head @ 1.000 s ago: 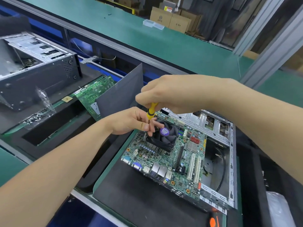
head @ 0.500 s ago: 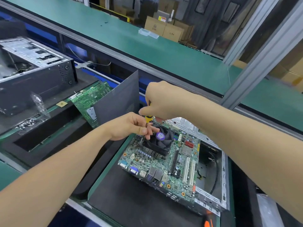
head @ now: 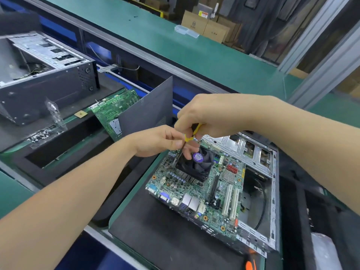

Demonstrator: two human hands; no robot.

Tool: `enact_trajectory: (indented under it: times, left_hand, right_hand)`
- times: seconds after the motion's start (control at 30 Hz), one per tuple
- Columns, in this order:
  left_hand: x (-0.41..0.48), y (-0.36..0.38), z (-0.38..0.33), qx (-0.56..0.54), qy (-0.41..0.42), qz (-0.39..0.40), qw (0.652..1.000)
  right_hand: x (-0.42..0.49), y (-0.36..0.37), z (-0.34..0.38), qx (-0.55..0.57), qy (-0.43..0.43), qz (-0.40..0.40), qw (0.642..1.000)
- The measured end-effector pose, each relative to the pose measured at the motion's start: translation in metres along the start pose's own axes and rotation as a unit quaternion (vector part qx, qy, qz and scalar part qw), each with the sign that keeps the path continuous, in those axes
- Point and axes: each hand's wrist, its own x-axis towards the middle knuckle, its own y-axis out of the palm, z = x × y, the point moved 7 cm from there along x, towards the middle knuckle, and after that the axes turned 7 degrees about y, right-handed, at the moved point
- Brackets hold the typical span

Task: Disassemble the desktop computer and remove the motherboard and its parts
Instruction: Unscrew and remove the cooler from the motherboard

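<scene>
Two bare arms in front of me. The left hand point(head: 155, 141) is bare and smooth across the back, and its thumbnail point(head: 178, 143) is cut short and pale at the tip. The right hand point(head: 204, 115) is bare too, its knuckles showing as soft ridges. The left forearm point(head: 78, 191) is uncovered along all I can see of it. The right forearm point(head: 292, 133) is just as bare, broad and smooth, skin right out to the edge of view.
</scene>
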Motion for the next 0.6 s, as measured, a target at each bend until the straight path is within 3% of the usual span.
enact_trajectory:
  times: [0.27,0.33,0.43,0.5,0.6]
  left_hand:
    - [0.006,0.006,-0.018,0.092,0.005,0.01,0.996]
    - [0.007,0.002,-0.018,0.116,0.0,-0.012,0.993]
    - [0.007,0.001,-0.017,0.114,-0.001,-0.023,0.993]
    - [0.007,0.001,-0.014,0.107,0.003,-0.02,0.994]
    - [0.005,-0.001,-0.009,0.09,0.002,-0.02,0.996]
  right_hand:
    - [-0.011,0.005,0.002,0.036,0.084,-0.045,0.995]
    - [-0.017,-0.003,-0.005,0.055,0.169,-0.105,0.979]
    - [-0.029,-0.018,-0.023,0.036,0.359,-0.207,0.909]
    - [-0.028,-0.015,-0.023,0.042,0.424,-0.191,0.884]
    - [-0.014,-0.003,-0.013,0.033,0.438,-0.138,0.888]
